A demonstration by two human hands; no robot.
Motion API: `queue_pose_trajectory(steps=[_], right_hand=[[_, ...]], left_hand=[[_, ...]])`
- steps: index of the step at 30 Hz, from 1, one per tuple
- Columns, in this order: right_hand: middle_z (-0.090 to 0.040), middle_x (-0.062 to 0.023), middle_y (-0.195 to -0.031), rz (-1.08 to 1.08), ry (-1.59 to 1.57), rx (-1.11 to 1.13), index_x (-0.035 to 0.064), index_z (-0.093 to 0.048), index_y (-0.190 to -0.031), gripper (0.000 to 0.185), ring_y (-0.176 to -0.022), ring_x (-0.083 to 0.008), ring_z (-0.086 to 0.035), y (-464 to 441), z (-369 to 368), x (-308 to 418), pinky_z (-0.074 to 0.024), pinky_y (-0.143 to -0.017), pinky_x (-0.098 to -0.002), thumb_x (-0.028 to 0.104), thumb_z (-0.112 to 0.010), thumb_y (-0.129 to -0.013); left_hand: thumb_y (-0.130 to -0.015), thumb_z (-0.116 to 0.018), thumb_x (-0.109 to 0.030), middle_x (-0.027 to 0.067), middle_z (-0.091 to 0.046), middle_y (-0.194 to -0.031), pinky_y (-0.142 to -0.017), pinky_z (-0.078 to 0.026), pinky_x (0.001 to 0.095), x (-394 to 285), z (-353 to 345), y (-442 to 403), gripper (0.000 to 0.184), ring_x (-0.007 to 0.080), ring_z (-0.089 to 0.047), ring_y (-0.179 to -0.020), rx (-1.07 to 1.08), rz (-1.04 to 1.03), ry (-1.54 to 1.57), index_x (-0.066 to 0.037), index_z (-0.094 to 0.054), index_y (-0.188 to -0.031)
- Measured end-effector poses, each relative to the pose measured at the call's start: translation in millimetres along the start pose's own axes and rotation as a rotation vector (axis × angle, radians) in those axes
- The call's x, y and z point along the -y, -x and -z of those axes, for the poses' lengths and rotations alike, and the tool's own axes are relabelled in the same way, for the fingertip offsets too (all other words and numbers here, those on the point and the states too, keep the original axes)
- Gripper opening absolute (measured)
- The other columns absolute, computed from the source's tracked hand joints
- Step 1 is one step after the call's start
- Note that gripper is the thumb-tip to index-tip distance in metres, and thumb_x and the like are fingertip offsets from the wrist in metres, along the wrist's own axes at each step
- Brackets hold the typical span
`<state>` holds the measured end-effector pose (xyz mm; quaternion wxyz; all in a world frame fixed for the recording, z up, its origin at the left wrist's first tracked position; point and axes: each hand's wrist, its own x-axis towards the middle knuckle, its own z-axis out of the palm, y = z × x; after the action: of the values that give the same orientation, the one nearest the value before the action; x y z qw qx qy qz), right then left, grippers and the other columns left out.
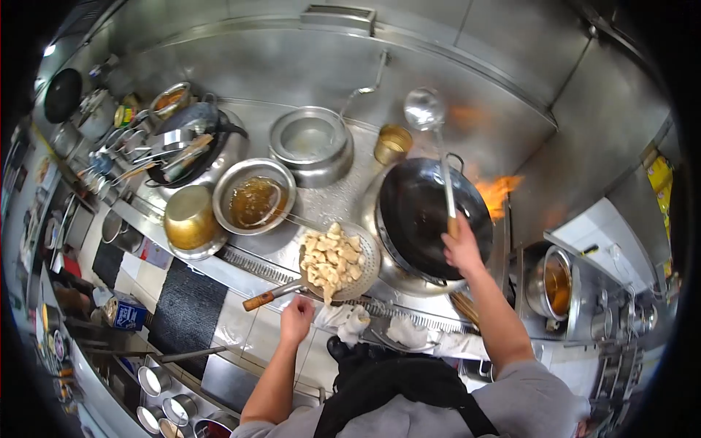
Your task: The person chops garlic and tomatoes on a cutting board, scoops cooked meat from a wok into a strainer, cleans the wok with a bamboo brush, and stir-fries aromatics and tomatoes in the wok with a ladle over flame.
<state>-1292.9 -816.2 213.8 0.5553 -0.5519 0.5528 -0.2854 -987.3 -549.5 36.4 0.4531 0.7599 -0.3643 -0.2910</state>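
My right hand is wrapped around the wooden end of a long ladle. The ladle's round bowl is raised beyond the far rim of a black wok, which sits on the burner with dark, shiny insides. My left hand is curled closed just below the wooden handle of a perforated skimmer, apart from it, and nothing shows in the fingers. Pale chunks of food are heaped on the skimmer, which rests at the stove's front edge beside the wok.
Flames flare at the wok's right side. Left of the wok stand a bowl of brown oil, an upturned brass-coloured pot, a steel pot and a small tin. White cloths lie along the front edge.
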Motion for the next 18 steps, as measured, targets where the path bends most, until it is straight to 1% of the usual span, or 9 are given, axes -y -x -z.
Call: queue_pose_trajectory(steps=[4,6,8,9,11,12,14,15,18], right_hand=[[-0.053,-0.0076,-0.082,0.089,-0.045,0.173,0.0213,-0.022,-0.155,0.077,-0.049,-0.0136,-0.047,-102.5,-115.0,39.6,-0.0352,-0.038,-0.0287,-0.001,-0.055,-0.088],[-0.056,-0.0126,-0.085,0.251,0.267,0.092,0.0169,-0.020,-0.156,0.079,-0.049,-0.0198,-0.051,-165.6,-178.5,20.9,-0.0379,-0.039,-0.0337,-0.003,-0.052,-0.086],[-0.056,-0.0152,-0.077,0.252,0.277,0.053,0.0090,-0.037,-0.145,0.064,-0.051,-0.0246,-0.054,-183.3,-231.6,27.2,-0.0429,-0.042,-0.0377,-0.003,-0.051,-0.083],[-0.056,-0.0152,-0.077,0.253,0.272,0.065,0.0090,-0.037,-0.145,0.064,-0.051,-0.0246,-0.054,-184.1,-246.3,37.3,-0.0429,-0.042,-0.0377,-0.003,-0.051,-0.083],[-0.053,-0.0114,-0.069,-0.057,-0.089,0.362,0.0002,-0.048,-0.118,0.035,-0.051,-0.0201,-0.054,-183.1,-265.3,60.3,-0.0461,-0.045,-0.0330,-0.001,-0.052,-0.083],[-0.053,-0.0114,-0.069,-0.058,-0.085,0.372,0.0002,-0.048,-0.118,0.035,-0.051,-0.0201,-0.054,-193.8,-266.7,65.3,-0.0461,-0.045,-0.0330,-0.001,-0.052,-0.083],[-0.050,-0.0068,-0.065,-0.675,-1.113,0.748,0.0015,-0.045,-0.090,0.011,-0.051,-0.0153,-0.053,-217.6,-263.1,68.6,-0.0455,-0.044,-0.0264,0.000,-0.053,-0.083],[-0.048,-0.0034,-0.065,-0.631,-1.175,0.708,0.0021,-0.045,-0.081,0.010,-0.051,-0.0113,-0.052,-203.2,-261.2,78.5,-0.0440,-0.044,-0.0214,0.000,-0.054,-0.083],[-0.046,-0.0031,-0.065,-0.658,-1.373,0.809,0.0029,-0.044,-0.076,0.013,-0.050,-0.0111,-0.051,-197.4,-248.8,84.9,-0.0443,-0.044,-0.0210,-0.001,-0.054,-0.082]], left_hand=[[-0.091,-0.068,-0.024,0.0090,-0.066,-0.066,-0.058,-0.050,0.0313,21.9,12.6,56.3,0.025,0.0144,-0.062,-0.059,0.104,0.220,0.002,0.000,-0.068,-0.081],[-0.094,-0.065,-0.028,0.0089,-0.066,-0.065,-0.057,-0.049,0.0309,26.8,15.1,80.4,0.031,0.0140,-0.062,-0.058,0.079,0.289,0.035,0.000,-0.068,-0.081],[-0.096,-0.061,-0.032,0.0088,-0.065,-0.063,-0.055,-0.049,0.0306,32.2,17.4,102.4,0.036,0.0136,-0.061,-0.057,0.057,0.369,0.065,0.001,-0.067,-0.082],[-0.097,-0.059,-0.034,0.0086,-0.065,-0.064,-0.056,-0.050,0.0305,34.4,17.7,112.6,0.038,0.0139,-0.062,-0.057,0.037,0.380,0.111,0.001,-0.068,-0.083],[-0.098,-0.057,-0.034,0.0080,-0.066,-0.067,-0.057,-0.051,0.0303,39.8,19.6,130.7,0.039,0.0149,-0.063,-0.058,0.024,0.403,0.161,0.002,-0.067,-0.088],[-0.098,-0.057,-0.034,0.0080,-0.066,-0.067,-0.057,-0.051,0.0303,43.0,20.2,137.7,0.039,0.0149,-0.063,-0.058,0.015,0.409,0.165,0.002,-0.067,-0.088],[-0.098,-0.058,-0.035,0.0088,-0.068,-0.069,-0.059,-0.053,0.0308,56.2,19.4,146.5,0.038,0.0160,-0.065,-0.060,0.073,0.445,0.113,0.001,-0.067,-0.094],[-0.098,-0.058,-0.035,0.0088,-0.068,-0.069,-0.059,-0.053,0.0308,68.9,16.7,149.1,0.038,0.0160,-0.065,-0.060,0.062,0.447,0.127,0.001,-0.067,-0.094],[-0.096,-0.060,-0.035,0.0099,-0.069,-0.071,-0.061,-0.054,0.0316,107.1,5.0,150.6,0.037,0.0173,-0.067,-0.062,0.145,0.494,0.136,0.001,-0.066,-0.097]])
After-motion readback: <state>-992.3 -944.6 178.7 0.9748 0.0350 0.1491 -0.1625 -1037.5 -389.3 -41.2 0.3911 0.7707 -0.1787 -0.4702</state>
